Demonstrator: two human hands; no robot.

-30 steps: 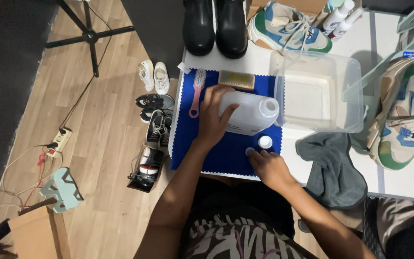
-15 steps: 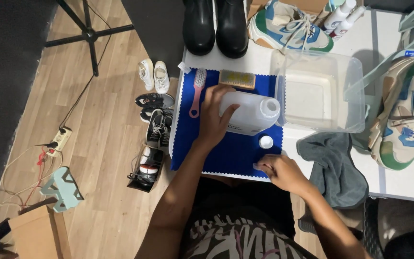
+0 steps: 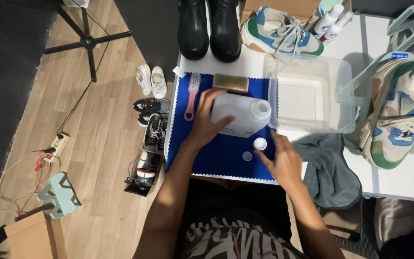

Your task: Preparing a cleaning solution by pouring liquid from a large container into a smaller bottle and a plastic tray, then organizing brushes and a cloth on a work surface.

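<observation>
My left hand [image 3: 206, 122] grips a white plastic jug [image 3: 241, 115] that lies tilted on its side on a blue cloth mat [image 3: 216, 153], its open neck toward a clear plastic tub [image 3: 307, 96]. My right hand [image 3: 281, 161] hovers over the mat's right edge with fingers apart, holding nothing. Just beside its fingertips lie the jug's white cap [image 3: 260, 143] and a small round seal [image 3: 247, 156].
A pink brush [image 3: 191, 93] and a wooden brush [image 3: 230, 82] lie on the mat's far side. Black boots [image 3: 209, 29], sneakers [image 3: 279, 31] [image 3: 398, 115], spray bottles [image 3: 329, 20] and a grey cloth [image 3: 329, 168] crowd the white table [image 3: 408, 182]. Small shoes [image 3: 150, 124] and a power strip [image 3: 56, 144] sit on the wooden floor.
My right hand has let go near the cap, drawn back toward me, and now reaches forward with fingers spread. A small round seal now lies beside the cap. The jug stays held.
</observation>
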